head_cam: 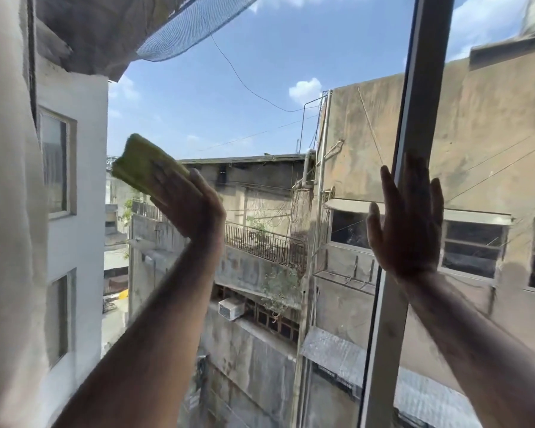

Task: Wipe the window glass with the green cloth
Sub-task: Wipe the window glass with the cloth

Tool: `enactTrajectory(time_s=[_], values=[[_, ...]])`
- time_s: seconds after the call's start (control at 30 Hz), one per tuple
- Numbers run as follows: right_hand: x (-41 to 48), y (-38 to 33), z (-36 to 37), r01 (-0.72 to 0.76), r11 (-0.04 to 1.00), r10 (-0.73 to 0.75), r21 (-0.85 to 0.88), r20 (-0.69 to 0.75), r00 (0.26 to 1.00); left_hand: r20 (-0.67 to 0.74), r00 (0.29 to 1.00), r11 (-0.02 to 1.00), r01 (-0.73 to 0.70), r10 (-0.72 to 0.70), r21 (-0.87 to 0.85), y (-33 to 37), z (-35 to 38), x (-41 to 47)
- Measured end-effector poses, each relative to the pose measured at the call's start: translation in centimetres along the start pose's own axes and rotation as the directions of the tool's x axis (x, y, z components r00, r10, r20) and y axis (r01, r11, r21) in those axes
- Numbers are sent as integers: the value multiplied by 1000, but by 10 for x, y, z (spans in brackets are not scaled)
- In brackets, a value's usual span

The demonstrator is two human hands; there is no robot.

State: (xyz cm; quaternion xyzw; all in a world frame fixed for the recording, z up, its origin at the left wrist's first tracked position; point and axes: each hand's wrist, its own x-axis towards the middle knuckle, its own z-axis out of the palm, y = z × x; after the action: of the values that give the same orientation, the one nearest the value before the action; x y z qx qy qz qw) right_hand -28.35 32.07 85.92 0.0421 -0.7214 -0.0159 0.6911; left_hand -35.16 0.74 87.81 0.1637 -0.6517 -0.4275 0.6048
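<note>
- Leftmost, at 9 o'clock: pale curtain (10, 211) fills the edge of view, top to bottom.
- Beyond it, white building (84, 180) with two windows, seen through the glass.
- At 11 o'clock: grey awning (105, 32) with blue netting (179, 32) sagging from its edge.
- Glass (244, 72) spans the middle; sky, clouds and a drooping wire show through it.
- Cloth (139, 165), green, folded into a thick pad, sits at about 10 o'clock from centre, against the glass.
- Left hand (189, 205) lies flat over the lower right part of the cloth, palm towards the glass, fingers pressed together and stretched across the pad; fingertips blurred. Forearm runs down to 7 o'clock.
- Centre, 6 o'clock: grey concrete buildings, a railed balcony (266, 242), an air-conditioner box (230, 308).
- Frame (393, 304), pale upright bar, runs from 1 o'clock down to 5 o'clock.
- Right hand (410, 223) at 3 o'clock, open and empty, fingers spread and pointing up; it overlaps the frame. Whether the palm touches frame or glass, cannot tell.
- Far right: tan stained wall (491, 134) with dark louvred windows.
</note>
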Motion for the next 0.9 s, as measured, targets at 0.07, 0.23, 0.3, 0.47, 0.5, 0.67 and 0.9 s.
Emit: enactTrajectory(time_s=[0.07, 0.23, 0.3, 0.47, 0.5, 0.67, 0.9], values=[[1, 1, 0, 1, 1000, -1, 0, 12, 1000, 7, 973, 973, -230, 230, 27, 34, 11, -13], [-1, 3, 1, 12, 1000, -13, -11, -12, 1000, 188, 470, 493, -864, 862, -102, 26, 24, -102], [-1, 3, 1, 14, 1000, -14, -11, -12, 1000, 265, 324, 365, -923, 908, -121, -13, 13, -112], [-1, 6, 5, 10, 1000, -10, -5, -25, 1000, 254, 661, 677, -735, 706, 31, -83, -15, -69], [-1, 6, 6, 11, 1000, -11, -2, -33, 999, 215, 801, 809, -583, 559, 67, -77, -17, -53], [-1, 7, 9, 13, 1000, -13, -5, -31, 999, 97, 949, 951, -305, 299, 52, 18, 4, -13], [-1, 8, 8, 17, 1000, -17, 6, -26, 1000, 260, 392, 429, -898, 882, -100, 16, 25, -112]])
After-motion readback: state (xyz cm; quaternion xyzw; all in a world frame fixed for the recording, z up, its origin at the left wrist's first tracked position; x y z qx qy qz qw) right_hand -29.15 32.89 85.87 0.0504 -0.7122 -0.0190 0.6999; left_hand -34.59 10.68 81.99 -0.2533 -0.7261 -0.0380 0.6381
